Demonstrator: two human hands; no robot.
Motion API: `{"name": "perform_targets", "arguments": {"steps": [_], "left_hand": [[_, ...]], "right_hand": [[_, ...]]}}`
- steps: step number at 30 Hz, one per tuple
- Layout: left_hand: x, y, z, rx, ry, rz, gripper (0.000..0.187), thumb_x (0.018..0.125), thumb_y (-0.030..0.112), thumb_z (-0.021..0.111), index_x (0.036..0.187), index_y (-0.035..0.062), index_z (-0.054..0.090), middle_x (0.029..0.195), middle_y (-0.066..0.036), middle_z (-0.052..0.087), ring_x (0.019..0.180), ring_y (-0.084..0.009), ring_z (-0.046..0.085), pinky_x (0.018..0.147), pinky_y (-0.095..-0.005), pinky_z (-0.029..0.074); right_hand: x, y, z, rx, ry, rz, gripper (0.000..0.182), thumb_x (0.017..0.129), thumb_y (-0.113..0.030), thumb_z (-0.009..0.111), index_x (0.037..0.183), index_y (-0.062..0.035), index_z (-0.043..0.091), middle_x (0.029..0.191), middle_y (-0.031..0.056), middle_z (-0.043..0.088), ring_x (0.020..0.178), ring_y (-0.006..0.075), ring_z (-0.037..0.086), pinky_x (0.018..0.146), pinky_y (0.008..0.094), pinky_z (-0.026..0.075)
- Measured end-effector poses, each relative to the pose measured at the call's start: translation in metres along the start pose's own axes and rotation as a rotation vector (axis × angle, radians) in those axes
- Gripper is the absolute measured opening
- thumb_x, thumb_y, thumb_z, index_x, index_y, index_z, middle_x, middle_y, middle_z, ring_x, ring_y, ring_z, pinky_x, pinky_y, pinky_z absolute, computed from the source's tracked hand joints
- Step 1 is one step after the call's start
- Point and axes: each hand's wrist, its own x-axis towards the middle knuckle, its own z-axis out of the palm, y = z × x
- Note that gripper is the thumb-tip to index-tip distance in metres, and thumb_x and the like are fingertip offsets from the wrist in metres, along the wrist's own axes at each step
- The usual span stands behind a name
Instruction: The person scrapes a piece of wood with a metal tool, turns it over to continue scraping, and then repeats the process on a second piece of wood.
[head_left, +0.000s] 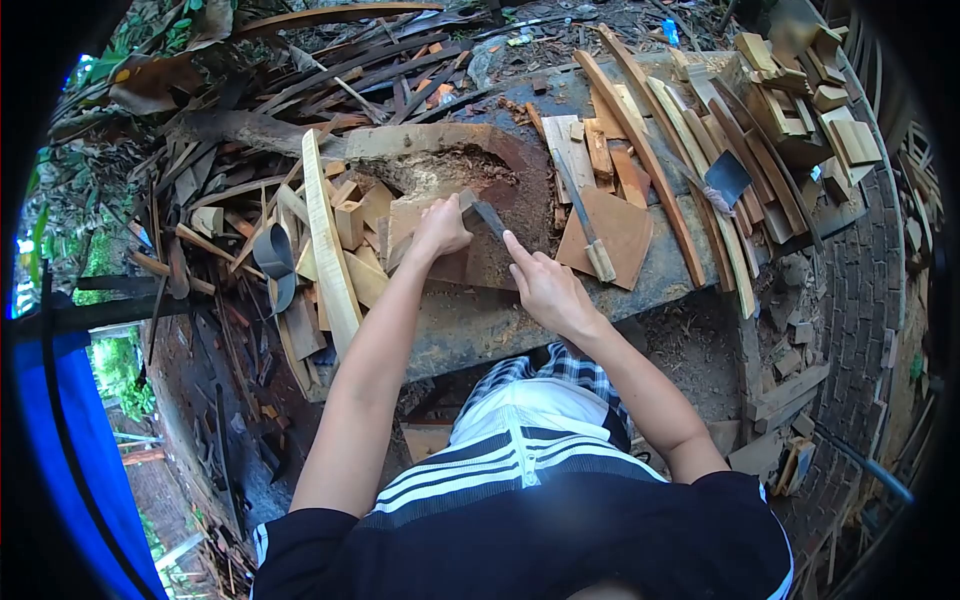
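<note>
Near the middle of the head view, my left hand [443, 228] is closed on a small wood block [468, 200] above a worn wooden slab [500, 170]. To its right, my right hand [548, 285] is closed round the near end of a dark flat tool [488, 219], its index finger stretched along it. The tool's far end lies close to the block; whether they touch is unclear. A square brown board [622, 235] lies right of my right hand, with a long blade with a wooden handle [600, 260] across it.
Long curved wood strips [655, 170] lie on the right of the worktable [440, 345]. A pale curved plank [330, 240] and a grey curled strip [273, 252] are on the left. Stacked blocks [853, 142] stand at the far right. Scrap wood is heaped behind.
</note>
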Motion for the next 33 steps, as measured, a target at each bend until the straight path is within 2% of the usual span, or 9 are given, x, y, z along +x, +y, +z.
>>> {"name": "perform_targets", "arguments": {"steps": [4,6,7,8,9,13,18,23,33], "left_hand": [[-0.001,0.002,0.003,-0.042,-0.034,-0.047,0.067,0.073,0.015,0.071,0.133,-0.0042,0.048,0.129,-0.029,0.056,0.124,-0.0453,0.052,0.105,-0.0574,0.042],[-0.017,0.016,0.013,-0.006,0.054,-0.108,0.075,0.071,0.015,0.074,0.137,-0.0022,0.043,0.135,-0.027,0.05,0.129,-0.0436,0.048,0.103,-0.0654,0.039],[-0.026,0.025,0.021,0.028,0.139,-0.163,0.084,0.07,0.015,0.076,0.142,-0.0002,0.038,0.141,-0.026,0.045,0.133,-0.0418,0.044,0.1,-0.0734,0.037],[-0.029,0.023,0.045,0.065,0.213,-0.143,0.093,0.071,0.012,0.076,0.15,0.0025,0.027,0.149,-0.024,0.032,0.141,-0.0413,0.031,0.095,-0.0843,0.027],[-0.036,0.031,0.059,0.125,0.284,-0.163,0.1,0.071,0.01,0.078,0.153,0.002,0.022,0.15,-0.026,0.029,0.142,-0.0441,0.027,0.099,-0.083,0.025],[-0.04,0.035,0.083,0.205,0.345,-0.16,0.109,0.068,0.011,0.082,0.154,0.0002,0.016,0.152,-0.026,0.026,0.144,-0.0472,0.023,0.1,-0.0833,0.023],[-0.041,0.036,0.09,0.256,0.357,-0.17,0.107,0.071,0.01,0.08,0.155,-0.0012,0.014,0.153,-0.026,0.022,0.144,-0.0468,0.022,0.098,-0.0839,0.023],[-0.043,0.041,0.085,0.25,0.391,-0.15,0.086,0.085,0.011,0.065,0.154,-0.0028,0.017,0.152,-0.026,0.027,0.144,-0.0464,0.024,0.096,-0.0859,0.021],[-0.04,0.039,0.091,0.349,0.376,-0.192,0.083,0.088,0.014,0.063,0.155,-0.0016,0.017,0.152,-0.025,0.029,0.144,-0.0449,0.025,0.096,-0.0865,0.02]], "right_hand": [[0.0,0.002,0.0,-0.06,0.1,-0.099,0.052,0.101,-0.023,0.046,0.151,-0.0107,0.037,0.086,0.0247,0.063,0.07,0.0412,0.066,0.07,0.051,0.055],[0.0,-0.004,-0.015,0.57,-0.201,0.213,0.053,0.102,-0.022,0.044,0.153,-0.0097,0.034,0.077,0.0174,0.061,0.054,0.0265,0.063,0.053,0.0419,0.055],[0.001,0.001,-0.014,0.817,-0.16,0.272,0.053,0.102,-0.02,0.044,0.153,-0.0092,0.034,0.071,0.009,0.059,0.045,0.0138,0.056,0.04,0.0325,0.049],[0.005,0.008,-0.006,0.836,-0.052,0.268,0.053,0.102,-0.021,0.046,0.152,-0.0078,0.035,0.071,0.0071,0.06,0.046,0.0129,0.057,0.039,0.0317,0.048],[0.015,0.02,0.002,0.852,0.063,0.264,0.053,0.101,-0.021,0.048,0.151,-0.0064,0.036,0.071,0.0052,0.061,0.047,0.012,0.058,0.038,0.0309,0.047],[0.043,0.059,0.028,0.736,0.194,0.268,0.045,0.091,-0.018,0.061,0.131,0.0019,0.051,0.075,0.007,0.063,0.052,0.0132,0.063,0.045,0.03,0.051],[0.055,0.072,0.066,0.428,0.385,0.086,0.022,0.084,-0.01,0.065,0.104,-0.0049,0.056,0.087,0.0133,0.07,0.084,0.035,0.07,0.076,0.0428,0.054],[0.056,0.063,0.068,0.428,0.389,0.1,0.023,0.083,-0.01,0.068,0.103,-0.0058,0.057,0.086,0.0118,0.071,0.081,0.0326,0.071,0.073,0.0423,0.055],[0.064,0.053,0.06,0.317,0.4,0.037,0.023,0.083,-0.009,0.066,0.104,-0.0068,0.057,0.087,0.0141,0.071,0.081,0.0344,0.07,0.07,0.0441,0.055]]}}
